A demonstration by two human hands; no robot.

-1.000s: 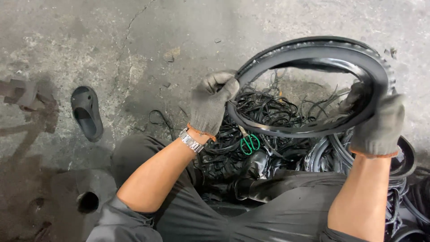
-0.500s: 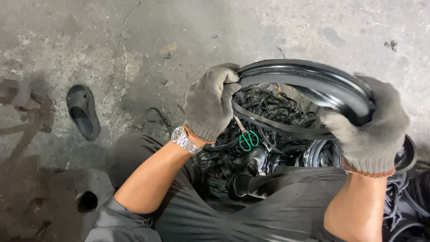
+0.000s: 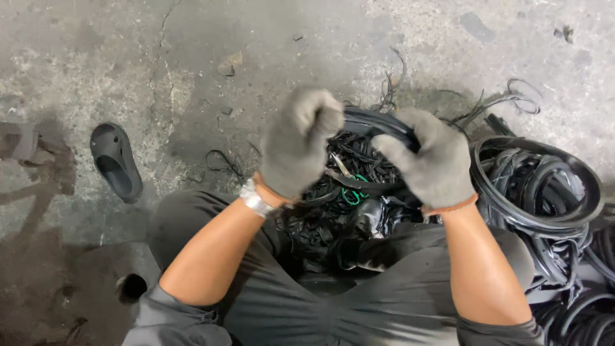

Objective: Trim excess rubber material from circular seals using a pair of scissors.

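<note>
I have both grips closed on the same black rubber ring (image 3: 378,123): my left hand (image 3: 298,141) is balled into a fist around its near-left arc, and my right hand (image 3: 432,163) is clamped over its right arc, the gloved knuckles close together above my lap. Only a short curved stretch of the ring shows between the two gloves; the rest is hidden behind them, so I cannot tell how far it is bent. I judge this as the squeezing or folding step, the ring drawn in between the fists over the heap of black rubber strips (image 3: 346,186). The next move, as I read it, calls for a firm, even pull without letting the springy rubber slip. Green-handled scissors (image 3: 351,192) lie in the heap just below my hands. To my right sits a stack of rubber rings (image 3: 544,192) on the concrete floor (image 3: 192,57), and a dark sandal (image 3: 115,160) lies well apart to my left.
</note>
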